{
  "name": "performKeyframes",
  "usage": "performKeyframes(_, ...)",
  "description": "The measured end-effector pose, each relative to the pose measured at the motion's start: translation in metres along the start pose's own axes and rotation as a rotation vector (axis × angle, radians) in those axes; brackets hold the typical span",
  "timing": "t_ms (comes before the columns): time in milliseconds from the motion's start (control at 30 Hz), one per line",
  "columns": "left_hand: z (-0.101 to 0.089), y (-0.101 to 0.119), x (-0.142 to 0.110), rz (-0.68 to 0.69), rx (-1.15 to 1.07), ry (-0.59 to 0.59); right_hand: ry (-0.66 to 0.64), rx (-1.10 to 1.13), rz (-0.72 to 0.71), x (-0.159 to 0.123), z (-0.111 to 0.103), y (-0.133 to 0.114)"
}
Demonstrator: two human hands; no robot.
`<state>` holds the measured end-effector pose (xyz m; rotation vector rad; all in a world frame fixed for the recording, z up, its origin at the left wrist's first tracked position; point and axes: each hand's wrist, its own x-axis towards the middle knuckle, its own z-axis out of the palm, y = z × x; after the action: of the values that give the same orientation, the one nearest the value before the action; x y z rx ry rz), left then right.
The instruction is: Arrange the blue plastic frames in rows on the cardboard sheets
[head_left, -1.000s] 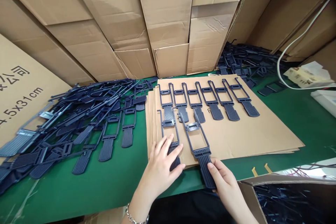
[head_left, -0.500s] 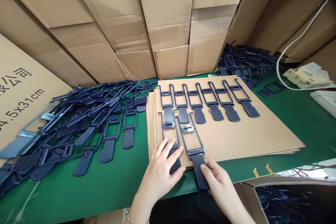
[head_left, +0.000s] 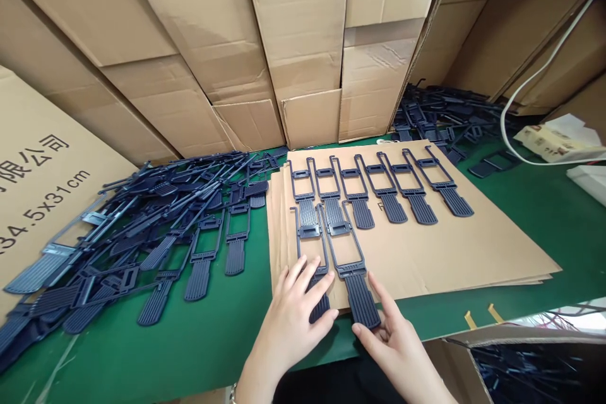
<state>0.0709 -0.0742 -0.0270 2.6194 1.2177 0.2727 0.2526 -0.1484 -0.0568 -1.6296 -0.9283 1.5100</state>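
My left hand [head_left: 294, 315] lies flat, fingers spread, on a dark blue plastic clip [head_left: 310, 246] at the near left of the cardboard sheet [head_left: 426, 252]. My right hand [head_left: 395, 344] pinches the ribbed tail of a second clip [head_left: 350, 265] between thumb and fingers; that clip lies on the sheet right beside the first. A row of several identical clips [head_left: 379, 186] is laid out along the sheet's far edge.
A big loose pile of the same clips [head_left: 137, 227] covers the green table [head_left: 521, 214] at left; a smaller pile [head_left: 440, 113] sits at back right. Cardboard boxes [head_left: 293, 44] wall the back. An open box with dark parts [head_left: 534, 372] is at lower right, a white cable [head_left: 534, 82] at right.
My right hand slid the second clip left and away from me, straightening it until it lies parallel beside the first clip. My left hand stayed on the first clip.
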Motion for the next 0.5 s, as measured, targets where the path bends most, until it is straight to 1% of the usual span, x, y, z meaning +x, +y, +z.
performKeyframes(67, -0.0003, 0.0006, 0.0006, 0.001, -0.001, 0.001, -0.057, 0.0, 0.0, -0.0001, -0.0003, -0.0009)
performKeyframes(167, -0.0013, 0.0011, 0.0017, -0.008, 0.013, -0.013, -0.144, 0.08, -0.012, -0.0003, 0.0, -0.0016)
performKeyframes(267, -0.0023, 0.0012, 0.0025, -0.015, 0.027, -0.041, -0.142, 0.15, 0.043, -0.0009, -0.0008, -0.0005)
performKeyframes(367, -0.0021, 0.0015, 0.0025, -0.015, 0.04, -0.06, -0.18, 0.231, 0.098, -0.001, -0.0033, 0.001)
performKeyframes(433, -0.0007, 0.0024, 0.0017, -0.014, 0.054, -0.067, -0.2, 0.303, 0.102, -0.0014, -0.0044, 0.0015)
performKeyframes(500, 0.0012, 0.0029, 0.0006, -0.006, 0.075, -0.066, -0.18, 0.37, 0.093, -0.003, -0.0037, 0.0023)
